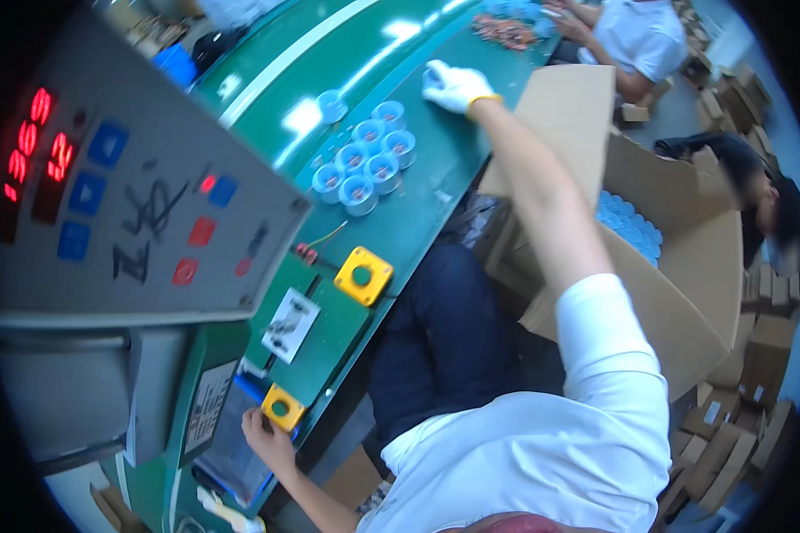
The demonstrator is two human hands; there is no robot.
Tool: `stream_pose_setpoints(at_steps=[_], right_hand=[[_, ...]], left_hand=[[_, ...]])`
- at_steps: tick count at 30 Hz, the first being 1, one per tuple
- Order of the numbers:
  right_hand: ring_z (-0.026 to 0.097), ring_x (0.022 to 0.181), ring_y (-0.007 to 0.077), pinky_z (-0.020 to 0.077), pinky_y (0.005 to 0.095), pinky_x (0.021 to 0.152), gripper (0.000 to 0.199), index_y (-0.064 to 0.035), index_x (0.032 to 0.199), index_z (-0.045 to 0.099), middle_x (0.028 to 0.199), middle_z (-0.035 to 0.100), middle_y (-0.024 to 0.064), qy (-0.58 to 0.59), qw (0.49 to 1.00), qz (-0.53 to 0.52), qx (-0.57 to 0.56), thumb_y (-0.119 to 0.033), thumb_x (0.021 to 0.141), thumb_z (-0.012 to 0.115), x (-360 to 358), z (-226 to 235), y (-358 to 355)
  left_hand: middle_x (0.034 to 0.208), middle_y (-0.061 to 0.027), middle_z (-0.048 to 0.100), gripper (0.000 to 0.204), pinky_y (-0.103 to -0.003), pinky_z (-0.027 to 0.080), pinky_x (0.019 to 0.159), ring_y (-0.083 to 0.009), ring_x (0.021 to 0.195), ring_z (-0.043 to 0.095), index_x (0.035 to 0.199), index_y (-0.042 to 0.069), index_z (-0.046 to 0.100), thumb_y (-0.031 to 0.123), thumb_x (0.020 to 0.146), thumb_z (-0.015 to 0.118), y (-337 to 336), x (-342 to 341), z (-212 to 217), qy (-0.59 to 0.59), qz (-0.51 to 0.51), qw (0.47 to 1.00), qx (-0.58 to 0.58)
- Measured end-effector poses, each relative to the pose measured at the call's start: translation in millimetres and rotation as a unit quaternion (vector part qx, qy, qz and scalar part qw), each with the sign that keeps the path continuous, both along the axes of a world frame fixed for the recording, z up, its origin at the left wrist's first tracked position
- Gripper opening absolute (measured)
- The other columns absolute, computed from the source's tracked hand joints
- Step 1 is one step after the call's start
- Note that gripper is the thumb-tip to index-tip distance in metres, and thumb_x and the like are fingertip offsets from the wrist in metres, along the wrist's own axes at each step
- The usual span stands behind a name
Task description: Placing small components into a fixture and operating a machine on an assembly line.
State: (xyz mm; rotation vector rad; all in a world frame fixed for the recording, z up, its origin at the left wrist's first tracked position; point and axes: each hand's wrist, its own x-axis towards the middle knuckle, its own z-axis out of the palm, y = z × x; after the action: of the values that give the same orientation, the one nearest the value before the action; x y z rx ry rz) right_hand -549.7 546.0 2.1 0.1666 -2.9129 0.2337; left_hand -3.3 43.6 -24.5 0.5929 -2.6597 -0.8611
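So we've got a green bench (436, 169) running from 7 to 1 o'clock. Near 12, our gloved right hand (458, 89) is gripping a pale blue cup (431, 78), long axis hidden from us. The clustered cups (358, 194) at 11 stand upright, mouths up. Our left hand (264, 437), at 7, touches a yellow button box (282, 408); can't tell its grip.

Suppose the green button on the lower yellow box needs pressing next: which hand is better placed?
Probably the left hand: it is right at the edge of the lower yellow box, close to the green button. The gloved right hand is stretched far up the green work surface.
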Motion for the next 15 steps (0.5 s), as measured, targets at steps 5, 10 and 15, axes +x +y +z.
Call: stream_pose_setpoints(at_steps=[5, 10, 15], right_hand=[[0.068, 0.112, 0.0367, 0.0526, 0.0448, 0.095, 0.06, -0.0147, 0.14, 0.053, 0.125, 0.07, 0.0202, 0.14, 0.927, -0.153, -0.313, -0.049, 0.092, 0.062, 1, 12, -75], [0.052, 0.074, 0.0135, 0.0469, 0.0328, 0.068, 0.017, -0.0073, 0.097, 0.058, 0.089, 0.056, 0.002, 0.32, 0.666, 0.165, -0.653, -0.022, 0.104, 0.053, 91, 52, -132], [0.07, 0.095, 0.0209, 0.0555, 0.0379, 0.089, 0.06, 0.0031, 0.13, 0.06, 0.105, 0.071, 0.0079, 0.107, 0.664, 0.205, -0.711, -0.021, 0.081, 0.085, 305, 45, -218]], left_hand=[[0.1, -0.0169, 0.06, 0.012, -0.039, 0.05, 0.079, -0.0337, 0.091, 0.062, 0.101, -0.006, 0.063, -0.004, 0.089, 0.062, -18, 18, 3, 0.027, -0.031, 0.999, 0.002], [0.093, -0.019, 0.062, 0.011, -0.043, 0.051, 0.077, -0.0376, 0.086, 0.064, 0.099, -0.003, 0.067, 0.003, 0.093, 0.061, -9, 18, 33, -0.103, 0.012, 0.995, 0.003], [0.093, -0.0212, 0.061, 0.01, -0.045, 0.05, 0.076, -0.0419, 0.087, 0.063, 0.099, -0.001, 0.063, 0.008, 0.097, 0.06, 4, -4, 27, -0.081, -0.008, 0.997, -0.013]])
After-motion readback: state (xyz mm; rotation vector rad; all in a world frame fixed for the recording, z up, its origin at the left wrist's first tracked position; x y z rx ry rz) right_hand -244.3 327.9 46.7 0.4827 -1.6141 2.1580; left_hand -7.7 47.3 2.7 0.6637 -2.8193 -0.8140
